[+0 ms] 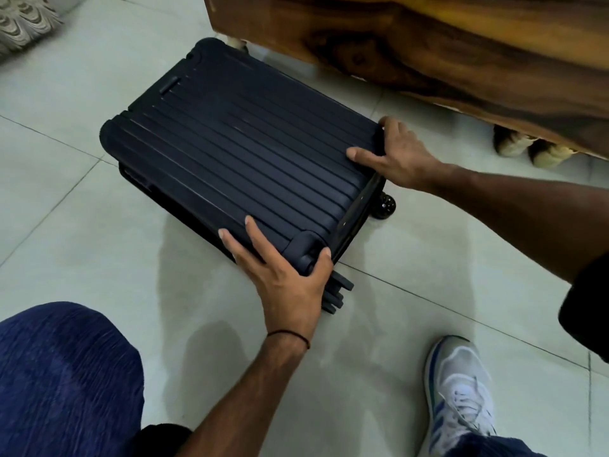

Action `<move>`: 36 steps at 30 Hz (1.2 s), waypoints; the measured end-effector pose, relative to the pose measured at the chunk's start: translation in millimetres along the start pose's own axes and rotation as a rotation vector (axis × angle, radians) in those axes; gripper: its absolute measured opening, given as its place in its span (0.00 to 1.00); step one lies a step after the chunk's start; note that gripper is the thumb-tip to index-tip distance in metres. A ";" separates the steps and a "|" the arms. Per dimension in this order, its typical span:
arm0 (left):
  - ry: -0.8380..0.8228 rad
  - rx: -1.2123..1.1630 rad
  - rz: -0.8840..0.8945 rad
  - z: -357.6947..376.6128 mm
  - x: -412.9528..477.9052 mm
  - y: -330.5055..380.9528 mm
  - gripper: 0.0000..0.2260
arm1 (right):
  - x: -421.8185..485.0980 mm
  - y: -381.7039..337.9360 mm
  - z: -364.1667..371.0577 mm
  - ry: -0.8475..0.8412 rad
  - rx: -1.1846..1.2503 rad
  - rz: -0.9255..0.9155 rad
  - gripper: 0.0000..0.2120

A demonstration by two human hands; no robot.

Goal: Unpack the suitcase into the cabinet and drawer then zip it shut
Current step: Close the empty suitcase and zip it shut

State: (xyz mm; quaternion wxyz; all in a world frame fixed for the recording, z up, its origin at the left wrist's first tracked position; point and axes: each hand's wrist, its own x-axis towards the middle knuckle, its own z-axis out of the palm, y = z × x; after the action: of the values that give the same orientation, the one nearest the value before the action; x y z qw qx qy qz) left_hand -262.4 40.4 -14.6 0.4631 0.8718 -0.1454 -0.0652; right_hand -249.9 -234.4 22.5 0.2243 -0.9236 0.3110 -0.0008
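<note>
Two grips at suitcase (237, 153) wheel end: left hand (286, 278) fingers (255, 239) around near corner, right hand (403, 159) over far edge.

Suitcase (244, 159): dark navy hard shell, ribbed lid. It lies flat, ribbed face up, lid down on the base; zip state not discernible. It sits in front of the wooden unit (428, 44), handle end just beside the unit's corner and wheeled end farther out. Black wheels (386, 206) show at that end.
</note>
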 end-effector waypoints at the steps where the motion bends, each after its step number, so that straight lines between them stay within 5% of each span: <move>1: -0.007 -0.041 -0.001 -1.1 1.2 -0.4 0.51 | 1.5 2.0 -0.3 -0.025 0.051 0.010 0.44; 7: -0.053 -0.029 0.016 -35.1 42.6 -14.6 0.51 | 9.8 0.8 0.2 -0.076 0.151 0.078 0.40; 10: -0.126 0.135 -0.021 -65.8 91.5 -26.2 0.49 | 6.1 -10.0 14.6 -0.119 0.259 0.093 0.33; 15: -0.024 0.514 0.007 -89.9 127.0 -25.7 0.37 | -10.5 -55.7 49.5 -0.212 0.564 0.202 0.26; 22: -0.163 0.718 0.322 -66.3 99.9 -24.9 0.45 | -67.3 -141.7 98.3 -0.350 0.766 0.198 0.24; 27: -0.028 0.745 0.218 -98.7 104.9 -59.1 0.51 | -98.7 -153.0 109.5 -0.502 0.655 0.003 0.23; 30: 0.015 0.735 0.196 -102.5 98.7 -66.2 0.49 | -78.3 -133.8 111.3 -0.421 0.523 0.011 0.26; 33: 0.023 0.705 0.206 -95.8 85.9 -71.4 0.40 | -37.9 -107.4 121.0 -0.369 0.260 0.055 0.16; 36: 0.082 0.740 0.215 -86.2 80.4 -73.8 0.44 | -5.0 -94.3 123.5 -0.346 0.211 0.025 0.21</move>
State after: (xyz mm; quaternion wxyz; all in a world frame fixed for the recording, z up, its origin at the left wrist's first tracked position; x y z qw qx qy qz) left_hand -150.5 122.2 -25.5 0.1271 0.9617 -0.2309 0.0753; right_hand -182.4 -113.9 -48.8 0.3700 -0.8773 0.2775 0.1283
